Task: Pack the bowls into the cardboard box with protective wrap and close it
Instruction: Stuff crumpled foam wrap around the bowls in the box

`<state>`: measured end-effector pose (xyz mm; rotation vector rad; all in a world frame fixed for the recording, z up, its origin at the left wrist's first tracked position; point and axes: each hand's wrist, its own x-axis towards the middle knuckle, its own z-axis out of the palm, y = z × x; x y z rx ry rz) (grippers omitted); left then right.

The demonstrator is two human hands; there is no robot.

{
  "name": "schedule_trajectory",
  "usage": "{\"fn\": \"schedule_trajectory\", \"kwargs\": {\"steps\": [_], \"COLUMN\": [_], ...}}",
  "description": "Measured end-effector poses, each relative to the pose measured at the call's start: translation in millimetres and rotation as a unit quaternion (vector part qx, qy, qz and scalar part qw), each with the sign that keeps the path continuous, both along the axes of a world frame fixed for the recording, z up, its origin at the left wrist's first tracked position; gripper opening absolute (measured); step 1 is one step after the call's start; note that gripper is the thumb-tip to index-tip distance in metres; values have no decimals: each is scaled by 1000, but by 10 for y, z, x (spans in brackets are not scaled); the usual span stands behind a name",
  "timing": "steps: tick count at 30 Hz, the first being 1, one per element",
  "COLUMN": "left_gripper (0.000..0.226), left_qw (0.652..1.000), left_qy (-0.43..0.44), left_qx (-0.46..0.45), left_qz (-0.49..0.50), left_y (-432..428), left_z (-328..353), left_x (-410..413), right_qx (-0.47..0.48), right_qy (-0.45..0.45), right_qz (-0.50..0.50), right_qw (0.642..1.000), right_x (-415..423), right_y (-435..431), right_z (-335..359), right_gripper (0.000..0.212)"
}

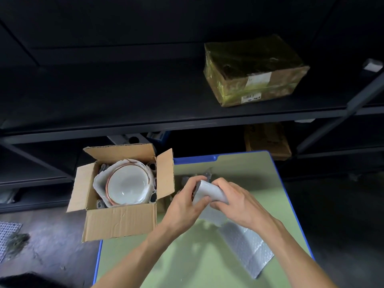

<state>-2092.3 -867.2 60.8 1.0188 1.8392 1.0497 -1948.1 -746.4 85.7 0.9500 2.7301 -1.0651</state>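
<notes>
Cardboard box (120,223) at the surface's (187,262) far left corner, overhanging the left edge. Bowl (126,185) inside it, paper wrap (99,183) around the bowl. Right of the box, over mid-surface: left hand (185,202) and right hand (234,202) hold the rolled end of bubble wrap (247,248), its loose end lying toward the right edge. Shelf (104,100) behind the surface, with a parcel (253,69) on it at far right.

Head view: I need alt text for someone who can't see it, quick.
The left hand and right hand grip a bubble-wrap bundle above a green table, its loose end trailing on the tabletop. To their left, an open cardboard box holds a white bowl cushioned by white padding.
</notes>
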Motion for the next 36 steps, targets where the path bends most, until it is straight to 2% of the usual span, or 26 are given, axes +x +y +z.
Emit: {"fn": "schedule_trajectory", "kwargs": {"steps": [5, 9, 12, 15, 20, 25, 27, 31, 36], "left_gripper": [55, 57, 59, 66, 74, 51, 36, 11, 27], "left_qw": [999, 999, 998, 997, 996, 991, 990, 997, 999], "left_qy": [-8, -2, 10, 12, 36, 117, 110, 58, 23], "left_qx": [-12, -13, 3, 8, 14, 43, 32, -15, -28], "left_qz": [-34, -52, -63, -77, -76, 49, 83, 46, 5], "left_y": [-24, -55, -93, -145, -201, -220, -214, -158, -60], "left_z": [-36, -6, 25, 45, 58, -4, 19, 27, 40], "left_x": [-26, -16, -28, -42, -32, 41, 90, 194, 294], "right_qx": [-25, -28, -56, -90, -117, -83, -47, -33, -105], "right_qy": [-34, -62, -43, -15, -29, 2, 17, 47, 62], "right_qz": [14, 18, 19, -11, -15, -53, -79, -133, -146], "right_qw": [999, 997, 997, 996, 993, 995, 996, 989, 982], "right_x": [-1, 24, 27, 9, -25, -42, -36, -36, -78], "right_y": [-60, -55, -59, -68, -126, -130, -110, -117, -198], "right_z": [33, 76, 148, 202, 197, 202, 192, 174, 129], "right_gripper": [29, 30, 22, 26, 21, 12, 7, 6, 9]}}
